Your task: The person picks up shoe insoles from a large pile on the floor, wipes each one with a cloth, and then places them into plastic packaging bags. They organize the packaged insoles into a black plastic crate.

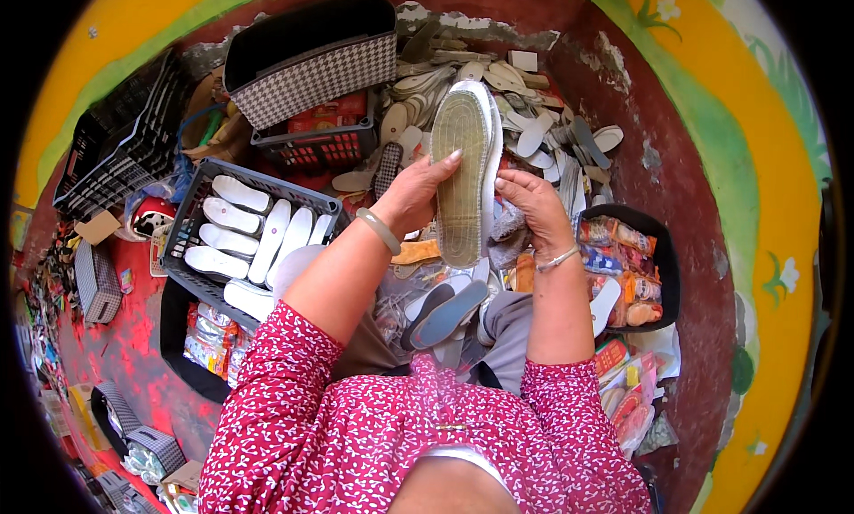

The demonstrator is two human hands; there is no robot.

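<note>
In front of my chest is an olive-green insole (461, 194) with stitched lines, held toe end up. A white insole (491, 149) lies against its back, its edge showing along the right side. My left hand (416, 194) grips the pair from the left, thumb pressed on the green face and the other fingers hidden behind. At the right edge, my right hand (536, 203) has its thumb and bent fingers pinched together on the white insole's rim. Below, grey-blue insoles (451, 314) rest between my knees.
At left, a black crate (187, 238) holds white insoles (240, 192). Loose insoles (422, 87) pile up against the red wall. A houndstooth bin (311, 83) sits on another crate at the back left. Packaged goods fill a black bin (669, 274) at right.
</note>
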